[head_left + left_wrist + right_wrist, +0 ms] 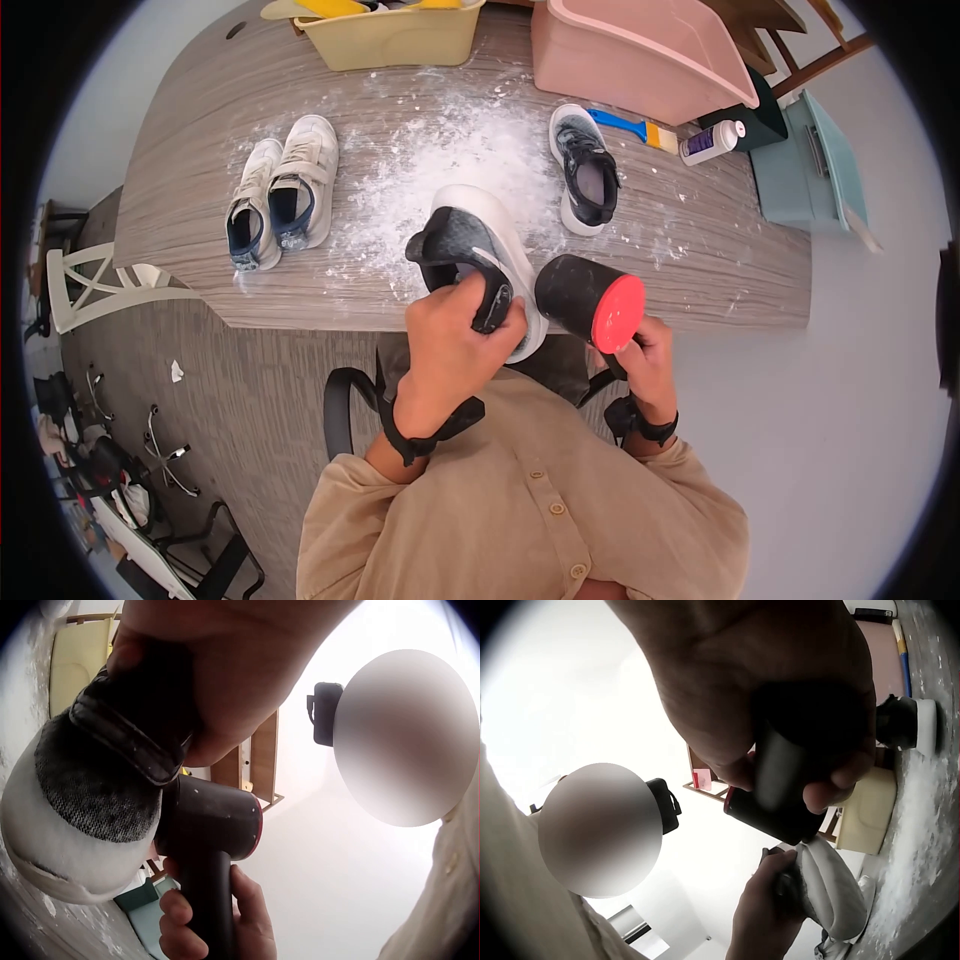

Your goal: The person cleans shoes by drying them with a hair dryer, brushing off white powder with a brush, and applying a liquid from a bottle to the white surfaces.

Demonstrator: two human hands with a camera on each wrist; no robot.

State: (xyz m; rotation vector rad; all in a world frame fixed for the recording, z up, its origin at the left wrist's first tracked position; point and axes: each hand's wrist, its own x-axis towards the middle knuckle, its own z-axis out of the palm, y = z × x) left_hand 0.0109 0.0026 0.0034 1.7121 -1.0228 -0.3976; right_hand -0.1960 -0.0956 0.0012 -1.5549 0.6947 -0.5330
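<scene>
My left hand (450,335) grips a black-and-white shoe (462,240) by its collar, above the table's front edge. White residue dusts the shoe's dark upper, and its pale sole faces right. A black hair dryer (572,288) with a red rear end is in my right hand (652,368), fingers wrapped round the handle (207,904). Its barrel points at the shoe's sole side, close by. The matching dark shoe (587,175) stands on the table to the right, its white sole (926,726) showing in the right wrist view.
White powder (460,150) covers the middle of the wooden table (180,190). A pair of white shoes (305,180) stands left. At the back are a yellow bin (390,42) and pink bin (640,60); a blue-handled brush (620,124) and white bottle (710,145) lie right.
</scene>
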